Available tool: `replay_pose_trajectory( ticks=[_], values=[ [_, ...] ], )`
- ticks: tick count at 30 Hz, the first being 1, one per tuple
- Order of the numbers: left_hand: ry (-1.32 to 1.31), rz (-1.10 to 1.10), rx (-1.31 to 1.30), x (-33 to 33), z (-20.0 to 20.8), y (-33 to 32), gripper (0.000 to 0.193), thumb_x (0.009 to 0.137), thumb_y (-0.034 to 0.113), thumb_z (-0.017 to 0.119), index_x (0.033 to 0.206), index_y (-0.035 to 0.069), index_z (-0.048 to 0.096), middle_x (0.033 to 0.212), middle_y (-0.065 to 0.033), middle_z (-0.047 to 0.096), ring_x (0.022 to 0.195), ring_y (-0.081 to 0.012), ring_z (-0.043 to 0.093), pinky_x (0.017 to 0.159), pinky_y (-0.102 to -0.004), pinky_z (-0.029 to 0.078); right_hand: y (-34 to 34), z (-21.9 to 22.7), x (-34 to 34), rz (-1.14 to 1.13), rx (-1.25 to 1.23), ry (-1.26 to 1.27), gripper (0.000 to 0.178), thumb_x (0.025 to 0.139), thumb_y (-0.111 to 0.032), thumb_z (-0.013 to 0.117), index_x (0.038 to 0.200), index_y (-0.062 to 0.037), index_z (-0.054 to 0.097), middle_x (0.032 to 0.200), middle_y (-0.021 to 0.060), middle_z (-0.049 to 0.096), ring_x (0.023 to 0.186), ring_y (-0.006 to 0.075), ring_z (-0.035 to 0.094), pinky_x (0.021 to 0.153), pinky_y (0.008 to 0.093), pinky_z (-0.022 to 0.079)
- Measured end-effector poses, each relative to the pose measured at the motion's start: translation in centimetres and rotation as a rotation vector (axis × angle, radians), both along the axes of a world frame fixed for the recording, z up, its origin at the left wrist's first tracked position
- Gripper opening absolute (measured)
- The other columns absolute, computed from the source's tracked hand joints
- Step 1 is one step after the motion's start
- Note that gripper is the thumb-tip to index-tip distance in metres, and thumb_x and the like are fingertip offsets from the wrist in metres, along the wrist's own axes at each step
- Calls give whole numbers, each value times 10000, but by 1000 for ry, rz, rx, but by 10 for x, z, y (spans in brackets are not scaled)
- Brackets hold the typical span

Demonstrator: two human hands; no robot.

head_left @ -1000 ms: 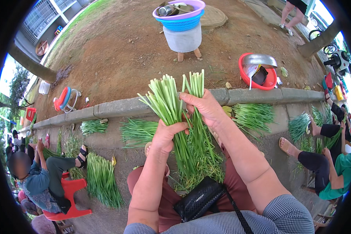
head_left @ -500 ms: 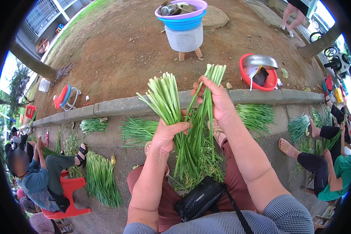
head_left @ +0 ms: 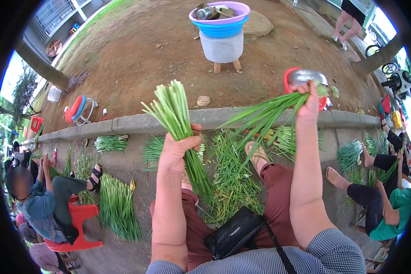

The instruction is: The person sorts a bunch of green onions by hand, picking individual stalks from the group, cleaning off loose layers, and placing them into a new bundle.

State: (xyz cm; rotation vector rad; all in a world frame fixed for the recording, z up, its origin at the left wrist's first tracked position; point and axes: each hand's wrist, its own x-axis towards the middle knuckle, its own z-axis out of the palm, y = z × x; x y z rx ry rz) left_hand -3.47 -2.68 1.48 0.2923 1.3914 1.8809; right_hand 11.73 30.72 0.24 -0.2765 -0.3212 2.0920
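My left hand [head_left: 172,153] is closed round a thick bunch of garlic chives [head_left: 173,107], pale stem ends up and green leaves hanging down over my left leg. Farther right and higher, my right hand [head_left: 308,102] grips a smaller bunch of chives [head_left: 271,112]. Its leaves stretch out leftward and droop, smeared a little by motion. Between my feet lies a heap of loose leaf trimmings [head_left: 233,182]. Beyond each foot rest more chives on the ground, one pile [head_left: 287,140] under my right forearm and another [head_left: 154,150] left of my left hand.
A stone kerb [head_left: 137,122] crosses ahead. Past it stand a stool [head_left: 221,48] with stacked basins [head_left: 221,28] and a red basin [head_left: 290,75] with a metal bowl. A black bag [head_left: 237,233] lies at my lap. People sit at left [head_left: 45,205] and right [head_left: 392,210].
My right hand has swung right and away from the left, carrying its bunch, whose leaves now trail leftward. My left hand has shifted slightly left with its bunch.
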Motion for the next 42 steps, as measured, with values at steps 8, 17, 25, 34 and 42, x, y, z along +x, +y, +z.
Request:
replay_pose_trajectory(
  ticks=[8,17,25,34,42],
  values=[
    [-99,263,284,-22,7,-21,337,700,-18,658,1021,30,569,871,-69,555,722,-163,562,642,-291,490,-48,7,-19,389,285,-594,147,810,-154,674,864,-50,585,542,-41,439,458,70,445,463,254,442],
    [-151,69,442,-12,6,-18,316,692,-8,633,971,82,513,828,-54,513,772,-188,525,673,-294,452,-178,-20,-66,1195,-39,-482,279,841,-252,640,910,6,561,789,113,623,437,70,486,396,221,446],
    [67,-234,237,6,6,-9,303,591,5,663,851,45,512,728,-83,512,619,-197,514,544,-314,426,-176,-23,-68,965,-76,-596,173,851,-167,608,907,-4,613,793,42,640,507,68,454,459,232,429],
    [-79,-173,150,6,4,-1,299,656,-41,635,951,-24,588,753,-81,561,610,-156,515,548,-272,443,-116,3,-57,606,26,-358,195,815,-152,651,980,-66,595,754,16,617,531,108,493,503,252,436],
    [-233,-164,239,4,0,1,314,649,-25,627,960,-36,586,725,-101,543,572,-162,482,507,-262,395,-86,21,-31,522,364,-375,159,827,-189,654,869,-79,548,685,22,572,646,138,570,590,276,483]
  ],
)
